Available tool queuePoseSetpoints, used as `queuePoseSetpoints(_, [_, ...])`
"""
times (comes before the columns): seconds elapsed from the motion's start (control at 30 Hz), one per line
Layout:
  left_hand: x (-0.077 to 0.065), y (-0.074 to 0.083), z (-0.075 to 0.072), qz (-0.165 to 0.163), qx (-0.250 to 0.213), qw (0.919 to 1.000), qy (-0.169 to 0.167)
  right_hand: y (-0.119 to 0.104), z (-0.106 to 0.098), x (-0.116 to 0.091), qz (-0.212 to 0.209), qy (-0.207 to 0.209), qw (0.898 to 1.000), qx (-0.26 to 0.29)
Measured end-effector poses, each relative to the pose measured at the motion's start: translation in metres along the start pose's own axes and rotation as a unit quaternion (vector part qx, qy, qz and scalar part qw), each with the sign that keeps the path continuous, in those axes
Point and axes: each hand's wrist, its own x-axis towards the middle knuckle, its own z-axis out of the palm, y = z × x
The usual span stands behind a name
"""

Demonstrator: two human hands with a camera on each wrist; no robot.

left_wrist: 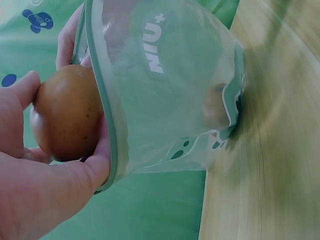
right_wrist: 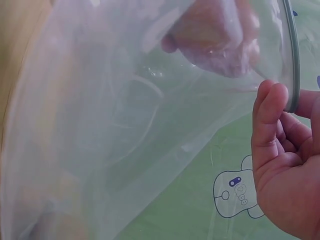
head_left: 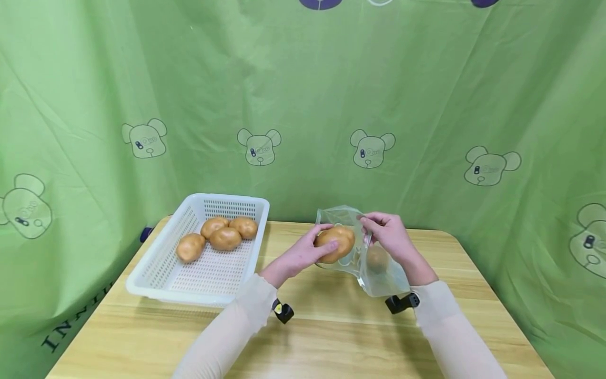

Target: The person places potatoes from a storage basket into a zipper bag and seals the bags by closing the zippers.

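Observation:
My left hand point(head_left: 310, 247) grips a brown potato point(head_left: 342, 243) at the mouth of a clear zip bag point(head_left: 385, 279). In the left wrist view the potato point(left_wrist: 67, 112) is partly past the bag's green rim point(left_wrist: 104, 95), with fingers around it. My right hand point(head_left: 390, 234) pinches the bag's edge; in the right wrist view its thumb and fingers point(right_wrist: 270, 107) hold the zip rim. Another potato point(head_left: 377, 258) shows through the plastic, lying low inside the bag; the left wrist view shows it dimly near the bottom point(left_wrist: 216, 107).
A white perforated basket point(head_left: 147, 268) stands on the left of the wooden table point(head_left: 322, 337), with several potatoes point(head_left: 225, 238) in its far half. Behind the table hangs a green curtain point(head_left: 312, 184) printed with bear heads. A small black camera is strapped to each wrist.

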Motion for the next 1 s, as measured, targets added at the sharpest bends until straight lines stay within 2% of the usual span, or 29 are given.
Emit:
queuePoseSetpoints(0.2, [-0.002, 0.001, -0.002, -0.013, -0.032, 0.9985, -0.042, -0.002, -0.003, 0.001, -0.005, 0.002, 1.0, 0.0])
queuePoseSetpoints(0.4, [-0.004, 0.001, -0.005, -0.023, 0.001, 0.997, -0.074, -0.007, -0.004, 0.0, -0.007, 0.0, 1.0, 0.003])
queuePoseSetpoints(0.57, [-0.004, 0.002, -0.004, -0.036, 0.006, 0.995, -0.092, -0.011, -0.005, 0.0, -0.01, 0.0, 1.0, -0.002])
queuePoseSetpoints(0.73, [-0.004, 0.003, -0.003, -0.043, -0.006, 0.9943, -0.097, -0.011, -0.006, 0.0, -0.01, -0.001, 1.0, -0.005])
queuePoseSetpoints(1.0, [-0.006, 0.005, -0.003, -0.03, 0.003, 0.996, -0.085, -0.014, -0.008, -0.001, -0.022, 0.008, 1.0, 0.006])
